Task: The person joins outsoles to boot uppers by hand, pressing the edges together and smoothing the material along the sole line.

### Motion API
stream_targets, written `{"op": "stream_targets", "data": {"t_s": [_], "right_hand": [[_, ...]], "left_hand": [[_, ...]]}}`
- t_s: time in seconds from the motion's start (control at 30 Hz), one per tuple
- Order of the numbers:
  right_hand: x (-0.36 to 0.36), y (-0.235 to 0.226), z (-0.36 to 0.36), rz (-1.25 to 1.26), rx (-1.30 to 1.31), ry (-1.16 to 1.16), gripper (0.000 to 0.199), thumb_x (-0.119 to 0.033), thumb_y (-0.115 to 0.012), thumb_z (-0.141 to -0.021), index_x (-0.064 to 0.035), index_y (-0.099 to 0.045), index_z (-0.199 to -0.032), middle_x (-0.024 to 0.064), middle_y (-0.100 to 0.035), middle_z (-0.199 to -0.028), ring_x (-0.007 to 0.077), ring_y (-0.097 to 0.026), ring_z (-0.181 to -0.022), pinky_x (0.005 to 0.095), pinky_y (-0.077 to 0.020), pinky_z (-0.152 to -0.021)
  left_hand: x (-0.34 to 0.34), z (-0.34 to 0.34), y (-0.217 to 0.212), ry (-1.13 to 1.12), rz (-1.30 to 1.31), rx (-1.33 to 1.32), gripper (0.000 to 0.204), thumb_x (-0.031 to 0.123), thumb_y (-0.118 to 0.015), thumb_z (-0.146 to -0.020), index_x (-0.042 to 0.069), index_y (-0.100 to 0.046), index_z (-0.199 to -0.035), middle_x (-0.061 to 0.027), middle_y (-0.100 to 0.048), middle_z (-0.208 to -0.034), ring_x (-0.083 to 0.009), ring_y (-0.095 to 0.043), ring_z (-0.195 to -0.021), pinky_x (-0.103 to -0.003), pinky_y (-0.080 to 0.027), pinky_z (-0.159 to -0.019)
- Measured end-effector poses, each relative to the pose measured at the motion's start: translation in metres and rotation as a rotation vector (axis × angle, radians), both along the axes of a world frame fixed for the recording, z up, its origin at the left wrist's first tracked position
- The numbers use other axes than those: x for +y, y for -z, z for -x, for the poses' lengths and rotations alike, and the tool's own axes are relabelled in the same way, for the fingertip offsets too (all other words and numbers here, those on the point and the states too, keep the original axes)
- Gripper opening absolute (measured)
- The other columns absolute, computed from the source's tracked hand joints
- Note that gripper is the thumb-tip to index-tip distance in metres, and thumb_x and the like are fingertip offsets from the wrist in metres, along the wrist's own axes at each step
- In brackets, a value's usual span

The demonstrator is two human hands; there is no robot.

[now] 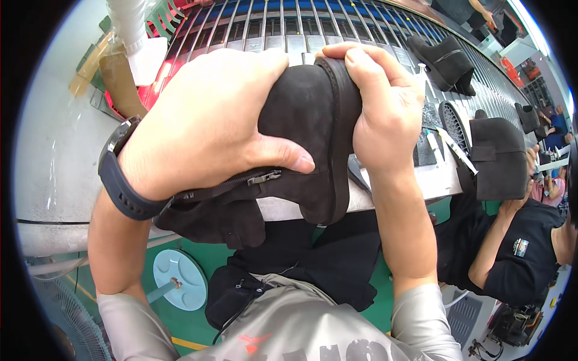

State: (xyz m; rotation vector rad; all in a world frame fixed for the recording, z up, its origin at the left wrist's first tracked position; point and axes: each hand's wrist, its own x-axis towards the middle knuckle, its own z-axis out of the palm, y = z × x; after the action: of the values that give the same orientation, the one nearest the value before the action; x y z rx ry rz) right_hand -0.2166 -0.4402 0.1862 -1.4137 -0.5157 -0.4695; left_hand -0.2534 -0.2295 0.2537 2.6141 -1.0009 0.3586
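Observation:
A black suede ankle boot [301,114] is held up in front of me, lying on its side with its dark sole [343,126] turned to the right. My left hand [211,114] grips the upper, the thumb pressed on its side just above the metal zipper pull [265,177]. The shaft droops toward the lower left, below my left wrist. At the sole's far end, my right hand [388,108] pinches the edge between thumb and fingers. The fingertips of my left hand are hidden behind the boot.
Beyond the boot runs a metal roller conveyor [265,27]. Another black boot [445,63] lies on it at right. Syringe-like tubes [456,150] and a loose sole [454,123] rest on the bench. A co-worker at right holds a black boot [498,156]. A round blue stool [180,280] stands lower left.

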Motion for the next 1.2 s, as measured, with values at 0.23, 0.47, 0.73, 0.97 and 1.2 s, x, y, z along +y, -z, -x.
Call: {"op": "stream_targets", "data": {"t_s": [0.23, 0.47, 0.73, 0.97, 1.2], "right_hand": [[-0.005, -0.005, 0.022, -0.107, -0.048, 0.041, 0.019, -0.006, -0.062, -0.102, 0.0043, -0.078, -0.104, -0.0059, -0.064, -0.077, 0.0003, -0.048, -0.069, 0.0210, -0.0360, -0.060], [-0.015, -0.014, 0.049, -0.068, -0.037, 0.036, 0.017, -0.004, -0.064, -0.100, 0.0047, -0.078, -0.105, -0.0029, -0.068, -0.082, 0.0015, -0.052, -0.072, 0.0214, -0.0403, -0.064], [-0.040, -0.022, 0.081, 0.262, -0.362, 0.116, 0.033, -0.003, -0.062, -0.094, 0.0068, -0.070, -0.124, 0.0192, -0.074, -0.117, 0.0238, -0.071, -0.102, 0.0335, -0.0554, -0.092], [-0.059, -0.001, 0.135, 0.191, -0.125, -0.070, 0.069, -0.046, -0.062, -0.101, 0.0088, -0.053, -0.141, 0.0353, -0.056, -0.147, 0.0369, -0.061, -0.135, 0.0478, -0.0481, -0.116], [-0.067, 0.003, 0.174, 0.011, -0.079, -0.247, 0.042, -0.016, -0.071, -0.093, 0.0113, -0.066, -0.124, 0.0384, -0.059, -0.144, 0.0359, -0.064, -0.128, 0.0462, -0.0480, -0.111]], "left_hand": [[-0.008, 0.017, -0.006, -0.046, -0.069, -0.025, 0.092, 0.053, -0.098, -0.063, -0.004, -0.064, -0.127, -0.0233, -0.071, -0.108, -0.0452, -0.068, -0.103, -0.048, -0.054, -0.091], [-0.019, 0.040, -0.018, -0.046, -0.145, -0.042, 0.090, 0.049, -0.099, -0.059, -0.002, -0.064, -0.124, -0.0193, -0.071, -0.106, -0.0415, -0.069, -0.100, -0.046, -0.055, -0.086], [-0.033, 0.079, -0.030, 0.036, -0.115, -0.089, 0.084, 0.044, -0.092, -0.061, -0.004, -0.062, -0.124, -0.0172, -0.070, -0.106, -0.0387, -0.071, -0.095, -0.046, -0.056, -0.080], [-0.038, 0.116, -0.030, 0.053, -0.083, 0.016, 0.079, 0.030, -0.096, -0.061, -0.008, -0.065, -0.123, -0.0188, -0.071, -0.106, -0.0388, -0.071, -0.089, -0.047, -0.057, -0.074], [-0.049, 0.157, 0.018, 0.048, -0.068, -0.220, 0.070, 0.034, -0.087, -0.079, -0.015, -0.064, -0.124, -0.0259, -0.074, -0.107, -0.0390, -0.078, -0.091, -0.043, -0.061, -0.071]]}}
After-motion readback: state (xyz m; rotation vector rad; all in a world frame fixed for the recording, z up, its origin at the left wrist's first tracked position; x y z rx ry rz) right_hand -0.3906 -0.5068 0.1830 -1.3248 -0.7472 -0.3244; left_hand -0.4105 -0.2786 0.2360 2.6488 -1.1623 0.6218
